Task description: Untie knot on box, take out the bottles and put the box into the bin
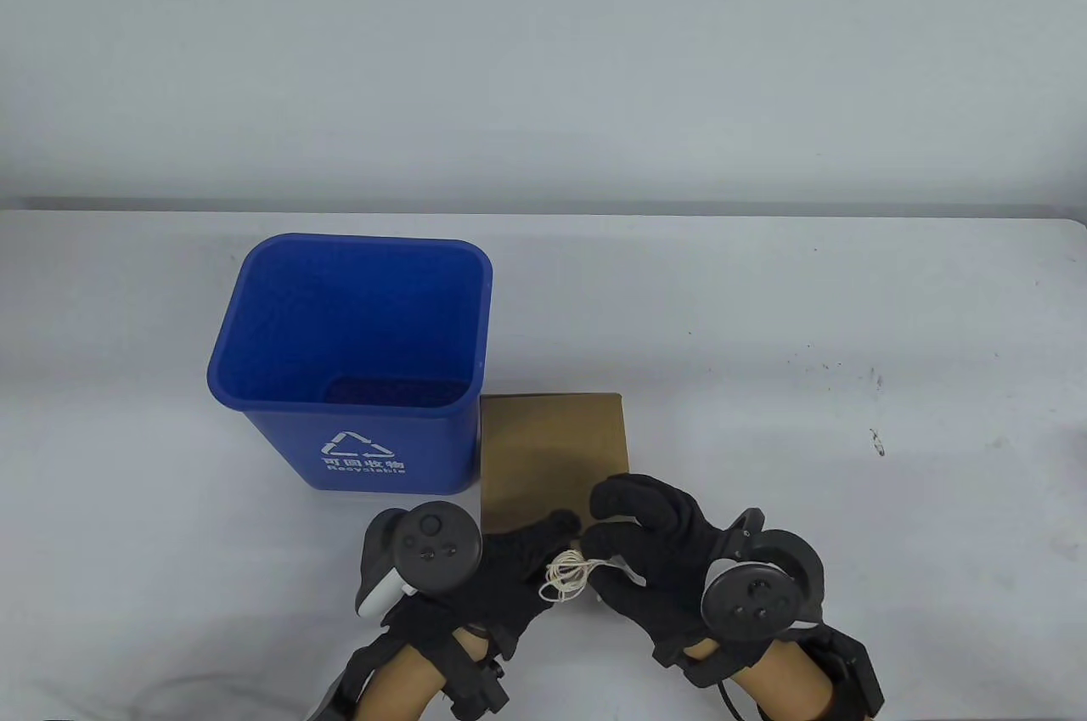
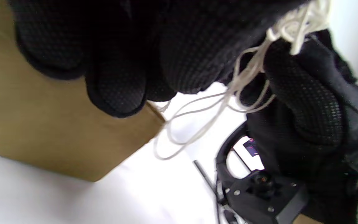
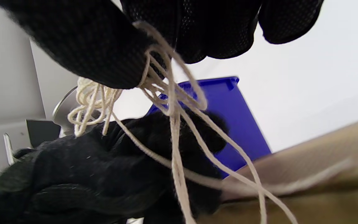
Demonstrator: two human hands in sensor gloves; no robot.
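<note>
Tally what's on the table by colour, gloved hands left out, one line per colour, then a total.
Blue: 1, the bin
Brown: 1, the cardboard box
White: 1, the bunch of string, held over the box's near edge between the left hand and the right hand
Total: 3

i see my left hand (image 1: 509, 577) at six o'clock, fingers curled; my right hand (image 1: 658, 547) just beside it, thumb and fingers pinching together.
</note>
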